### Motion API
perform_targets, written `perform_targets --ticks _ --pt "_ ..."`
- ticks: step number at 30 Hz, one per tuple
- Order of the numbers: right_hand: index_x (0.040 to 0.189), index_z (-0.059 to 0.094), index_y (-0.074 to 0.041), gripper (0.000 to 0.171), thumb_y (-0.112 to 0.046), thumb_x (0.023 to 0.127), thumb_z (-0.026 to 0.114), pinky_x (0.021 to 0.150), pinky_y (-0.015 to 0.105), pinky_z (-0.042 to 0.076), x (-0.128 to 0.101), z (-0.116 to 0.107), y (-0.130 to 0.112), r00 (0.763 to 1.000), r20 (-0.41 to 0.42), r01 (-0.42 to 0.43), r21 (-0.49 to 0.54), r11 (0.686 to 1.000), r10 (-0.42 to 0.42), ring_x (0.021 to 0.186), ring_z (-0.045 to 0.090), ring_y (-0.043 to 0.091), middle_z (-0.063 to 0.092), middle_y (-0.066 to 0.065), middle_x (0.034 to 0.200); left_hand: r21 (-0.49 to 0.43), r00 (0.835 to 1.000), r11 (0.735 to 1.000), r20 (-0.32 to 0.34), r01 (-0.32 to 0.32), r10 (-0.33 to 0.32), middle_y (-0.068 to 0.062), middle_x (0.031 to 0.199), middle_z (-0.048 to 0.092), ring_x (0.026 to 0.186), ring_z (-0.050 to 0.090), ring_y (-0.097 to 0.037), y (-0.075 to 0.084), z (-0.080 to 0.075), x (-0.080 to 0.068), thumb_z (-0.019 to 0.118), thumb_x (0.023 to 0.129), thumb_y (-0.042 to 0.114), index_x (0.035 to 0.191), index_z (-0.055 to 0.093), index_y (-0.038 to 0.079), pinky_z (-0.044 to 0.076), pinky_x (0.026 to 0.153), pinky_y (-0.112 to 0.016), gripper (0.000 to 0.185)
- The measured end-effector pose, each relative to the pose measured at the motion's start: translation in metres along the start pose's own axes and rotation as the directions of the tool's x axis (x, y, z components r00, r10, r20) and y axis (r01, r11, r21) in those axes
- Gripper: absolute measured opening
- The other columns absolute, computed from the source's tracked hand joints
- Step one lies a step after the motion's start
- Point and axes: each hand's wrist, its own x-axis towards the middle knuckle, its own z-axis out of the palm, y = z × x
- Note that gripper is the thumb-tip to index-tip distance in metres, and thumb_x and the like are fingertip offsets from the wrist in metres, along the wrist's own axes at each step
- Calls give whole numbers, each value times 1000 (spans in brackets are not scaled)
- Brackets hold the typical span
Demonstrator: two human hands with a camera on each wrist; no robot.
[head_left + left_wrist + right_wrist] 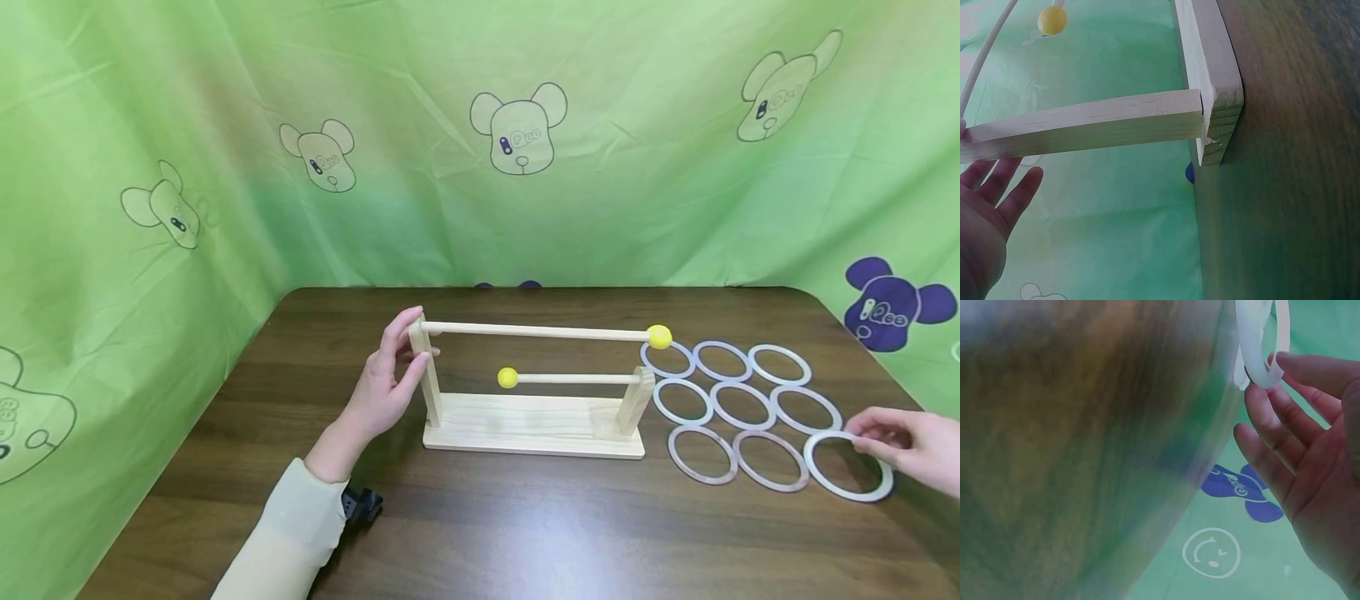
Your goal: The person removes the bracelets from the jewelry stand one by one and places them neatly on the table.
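Note:
A pale wooden stand [525,423] has two uprights, each bearing a horizontal rod with a yellow ball [659,337] at its free end. My left hand [382,387] holds the taller left post [427,375] near its top, thumb in front. The left wrist view shows that post [1085,122] crossing above the fingers. At the right, my right hand [907,442] pinches the edge of a white ring [813,467], which looks slightly raised from the table. In the right wrist view the thumb and fingers meet on the ring [1260,369].
Several more flat rings [772,460] lie in rows on the brown wooden table [525,533], just right of the stand. The upper rod's ball overhangs the nearest ring at the back. A green curtain [420,208] with printed bear heads surrounds the table's back and sides.

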Motion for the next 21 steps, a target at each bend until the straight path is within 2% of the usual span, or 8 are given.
perform_targets --ticks 4,8,14,21 --pt "77 63 -39 50 10 74 73 49 14 33 1 1 3 1000 20 -21 29 999 20 58 48 -8 54 -26 68 7 1000 1000 3 2 -2 -17 113 62 93 67 -29 0 0 1 54 94 -10 144 29 6 53 81 -40 58" --pt "77 63 -37 47 10 75 73 49 13 32 1 3 7 999 31 10 49 999 -11 57 47 -7 55 -24 68 12 1000 1000 4 4 -4 -16 113 62 93 67 -26 1 0 2 54 94 -9 143 29 6 53 81 -40 58" --pt "73 63 -34 45 9 72 75 48 15 31 2 6 10 999 45 25 16 1000 -26 56 44 -6 53 -24 66 3 1000 1000 2 5 -5 -17 111 63 92 67 -30 2 0 2 54 93 -10 143 30 7 54 81 -41 58" --pt "69 62 -30 44 12 67 74 48 16 31 5 7 12 998 61 -19 -11 1000 20 55 43 -6 51 -23 64 -5 1000 1000 4 14 -14 -17 112 62 92 66 -33 3 0 2 54 93 -10 144 30 9 53 82 -41 59"
